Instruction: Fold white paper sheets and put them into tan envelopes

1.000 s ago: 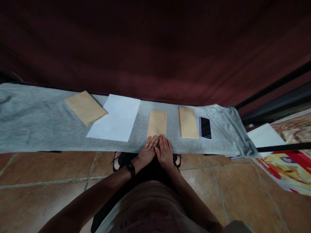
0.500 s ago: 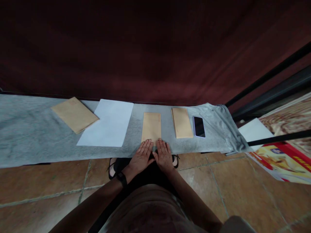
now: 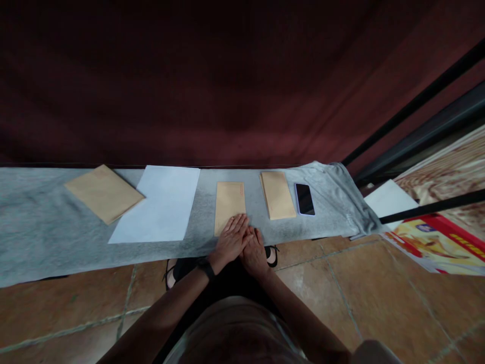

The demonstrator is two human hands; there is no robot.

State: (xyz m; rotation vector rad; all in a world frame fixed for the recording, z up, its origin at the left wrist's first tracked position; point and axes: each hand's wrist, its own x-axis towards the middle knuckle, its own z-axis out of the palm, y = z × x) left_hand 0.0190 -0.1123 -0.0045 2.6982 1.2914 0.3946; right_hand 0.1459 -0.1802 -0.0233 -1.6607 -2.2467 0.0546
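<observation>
Black shoe (image 3: 272, 257) on the tiled floor (image 3: 314, 303), below and just right of the right hand (image 3: 254, 253); dark wristband (image 3: 205, 269) just behind the left hand (image 3: 230, 240). Left hand flat, palm down, fingers extended and close together, tips on the lower right part of the envelope (image 3: 230, 199). Right hand also palm down, fingers loosely extended, partly covered by the left; whether it touches the envelope is hidden. Envelope lies flat on the grey cloth (image 3: 202, 217), mostly ahead of the left hand, red marks near its far right corner. Ahead and right of the right hand: envelope pile (image 3: 279, 194), then phone (image 3: 305, 198), dark screen up, just beside it. Well right of both hands, past the cloth, printed packaging (image 3: 435, 242) and a white sheet (image 3: 390, 199). Ahead and left of the left hand, white paper (image 3: 157, 202); farther left, slanted brown envelope (image 3: 103, 194) overlaps its edge. Farthest ahead, dark red curtain (image 3: 227, 101).
</observation>
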